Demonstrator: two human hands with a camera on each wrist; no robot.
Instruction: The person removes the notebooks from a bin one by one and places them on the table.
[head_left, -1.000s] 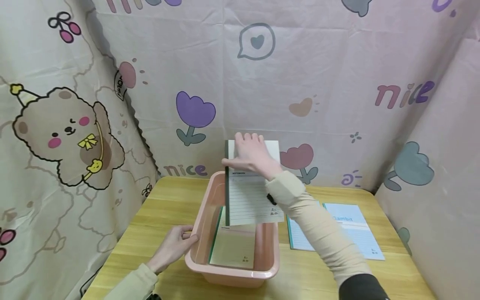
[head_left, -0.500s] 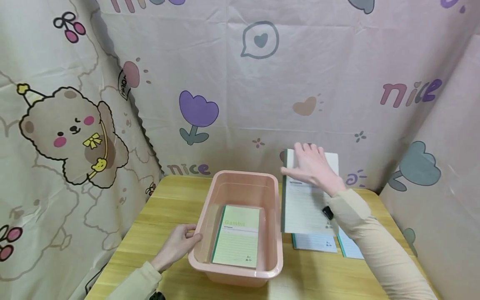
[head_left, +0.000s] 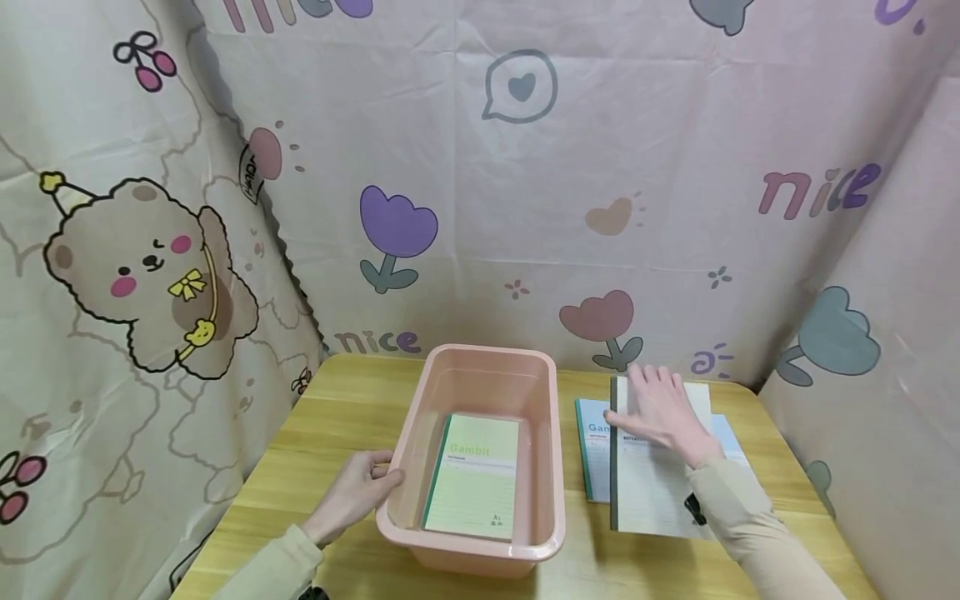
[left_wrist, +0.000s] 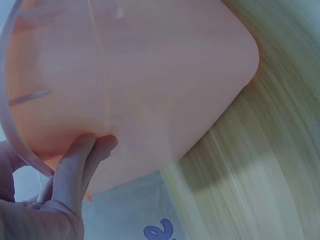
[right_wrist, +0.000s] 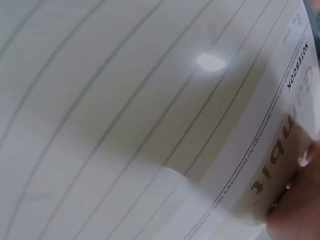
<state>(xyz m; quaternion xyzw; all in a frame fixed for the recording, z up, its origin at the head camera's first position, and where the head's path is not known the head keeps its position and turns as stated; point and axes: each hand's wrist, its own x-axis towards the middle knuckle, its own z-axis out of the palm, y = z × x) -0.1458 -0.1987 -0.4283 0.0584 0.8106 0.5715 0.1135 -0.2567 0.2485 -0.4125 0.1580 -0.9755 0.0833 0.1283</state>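
Curtain [head_left: 517, 183] with cartoon prints, hung close behind everything; little to fear there. Table [head_left: 345, 425], wood-patterned and smooth-looking, so possible sliding of anything nudged on top.

Pink basin [head_left: 480, 550], upright on the table, well to the left of the loose notebooks. Possible tilt or drag, from too hard a pull at one side only.

White notebook [head_left: 652, 492] with dark spine, cover up, above two blue ones and partly hiding both. Contact or small gap underneath: hard to tell from this angle, with only ruled cover filling the right wrist view. Likely trouble: a crooked landing across both, or a sag at the near end, from support mainly toward the top.

Left blue notebook [head_left: 596, 458] and right blue notebook [head_left: 729, 437], both on the table; apt to shift under any sideways rub from above. Green notebook [head_left: 472, 500], flat on the basin floor; liable to slide in case of a jerk.

Right hand [head_left: 663, 417], spread over the white notebook's upper part and holding it, thumb at the spine. Possible twist or slip through uneven pressure. Left hand [head_left: 348, 496], pinching the basin's rim between thumb and fingers.

Black device [head_left: 695, 508] at the right wrist, near the cover; possible scrape from a lowered wrist.
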